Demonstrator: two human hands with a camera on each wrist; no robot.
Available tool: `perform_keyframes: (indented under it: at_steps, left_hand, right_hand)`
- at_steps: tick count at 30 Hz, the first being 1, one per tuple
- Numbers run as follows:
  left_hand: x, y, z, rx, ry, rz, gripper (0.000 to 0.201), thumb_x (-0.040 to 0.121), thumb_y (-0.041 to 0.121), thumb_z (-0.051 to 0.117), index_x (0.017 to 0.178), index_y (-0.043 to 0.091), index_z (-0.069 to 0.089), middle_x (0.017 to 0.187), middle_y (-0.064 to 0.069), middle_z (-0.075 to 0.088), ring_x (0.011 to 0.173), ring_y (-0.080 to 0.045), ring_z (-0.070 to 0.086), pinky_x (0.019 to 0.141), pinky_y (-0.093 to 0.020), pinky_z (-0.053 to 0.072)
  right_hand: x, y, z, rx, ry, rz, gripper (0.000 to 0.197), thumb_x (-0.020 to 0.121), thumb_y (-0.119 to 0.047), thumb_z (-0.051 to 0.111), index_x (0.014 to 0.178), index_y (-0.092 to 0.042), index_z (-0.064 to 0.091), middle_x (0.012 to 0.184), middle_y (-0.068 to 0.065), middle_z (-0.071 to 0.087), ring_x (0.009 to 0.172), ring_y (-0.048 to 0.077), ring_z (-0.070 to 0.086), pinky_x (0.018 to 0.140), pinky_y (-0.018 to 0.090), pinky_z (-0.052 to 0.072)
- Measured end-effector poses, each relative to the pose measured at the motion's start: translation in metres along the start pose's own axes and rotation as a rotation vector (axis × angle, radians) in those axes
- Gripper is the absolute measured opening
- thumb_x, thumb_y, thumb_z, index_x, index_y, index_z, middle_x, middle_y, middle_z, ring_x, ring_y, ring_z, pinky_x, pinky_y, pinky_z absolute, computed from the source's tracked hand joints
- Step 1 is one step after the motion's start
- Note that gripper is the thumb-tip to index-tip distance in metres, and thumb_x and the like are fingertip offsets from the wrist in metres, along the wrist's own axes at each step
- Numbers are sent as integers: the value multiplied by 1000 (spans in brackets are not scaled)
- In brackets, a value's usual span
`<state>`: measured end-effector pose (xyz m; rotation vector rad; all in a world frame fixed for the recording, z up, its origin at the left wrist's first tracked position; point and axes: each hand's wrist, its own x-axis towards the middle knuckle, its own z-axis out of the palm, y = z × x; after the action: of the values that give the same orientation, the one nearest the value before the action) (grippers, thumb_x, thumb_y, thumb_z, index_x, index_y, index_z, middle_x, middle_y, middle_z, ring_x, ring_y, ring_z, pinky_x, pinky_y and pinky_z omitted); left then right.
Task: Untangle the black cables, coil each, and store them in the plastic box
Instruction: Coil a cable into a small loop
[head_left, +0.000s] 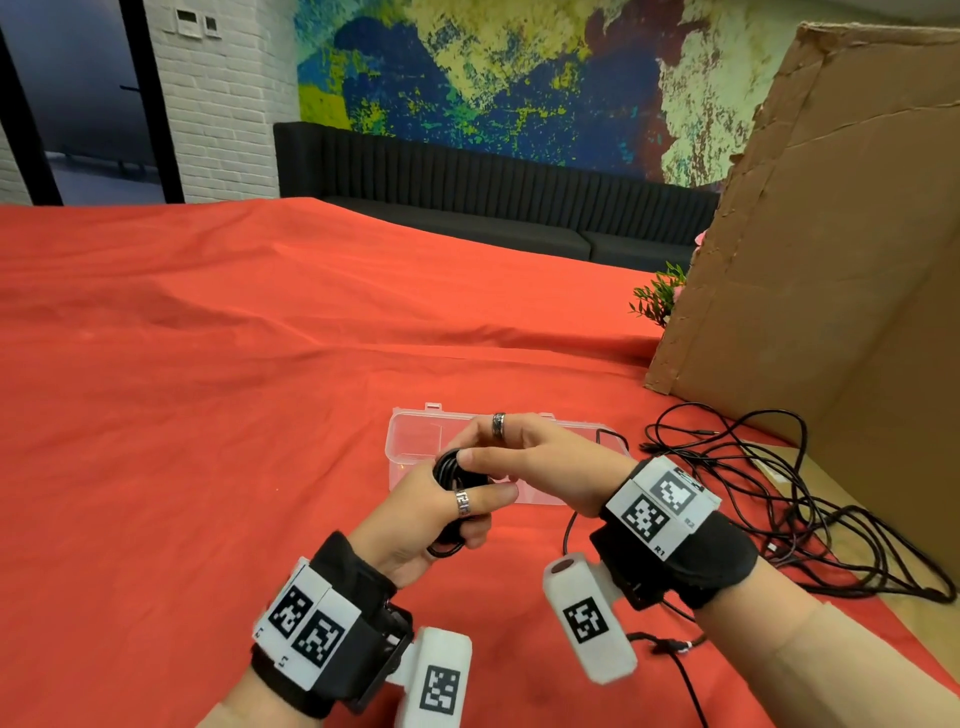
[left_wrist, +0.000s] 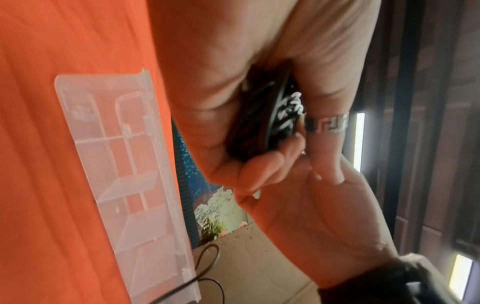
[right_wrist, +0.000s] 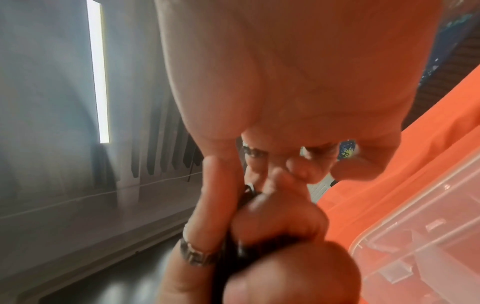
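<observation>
coiled cable (head_left: 451, 470) clasped in both grips, over plastic box (head_left: 415, 434) near edge.

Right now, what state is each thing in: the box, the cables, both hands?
Plastic box: open, compartments look empty.
Coiled cable: wound, held above the box.
Loose cables: tangled on the cloth.
Left hand: grips the coil.
Right hand: pinches the coil's top.

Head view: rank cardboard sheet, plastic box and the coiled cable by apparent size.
1. cardboard sheet
2. plastic box, partly hidden by the hands
3. coiled cable, mostly covered by the left hand and right hand
</observation>
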<state>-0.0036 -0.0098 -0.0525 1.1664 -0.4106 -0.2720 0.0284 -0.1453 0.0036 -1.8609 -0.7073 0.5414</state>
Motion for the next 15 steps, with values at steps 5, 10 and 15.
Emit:
perform_keyframes:
  at_steps: [5, 10, 15]
  left_hand:
    - [1, -2, -1, 119, 48, -51, 38, 76, 4, 65, 103, 30, 61, 55, 1, 36, 35, -9, 26, 39, -20, 28]
    - [-2, 0, -2, 259, 108, -105, 36, 82, -15, 45, 102, 12, 56, 55, 3, 51, 32, -6, 21, 37, -15, 21]
    - [-1, -1, -5, 276, 133, -118, 58, 80, -16, 38, 110, 29, 59, 64, -5, 51, 35, -6, 18, 40, -13, 17]
  right_hand:
    - [4, 1, -1, -108, -15, 6, 15, 92, -6, 53, 86, -18, 60, 84, -7, 65, 77, 0, 59, 78, 15, 47]
    - [2, -3, -4, -220, -9, -19, 14, 90, -14, 61, 100, -11, 69, 60, -16, 62, 48, 3, 46, 52, 10, 36]
    - [5, 7, 2, -185, 69, -13, 10, 87, -14, 65, 95, -11, 69, 61, -7, 62, 46, 6, 49, 45, 13, 33]
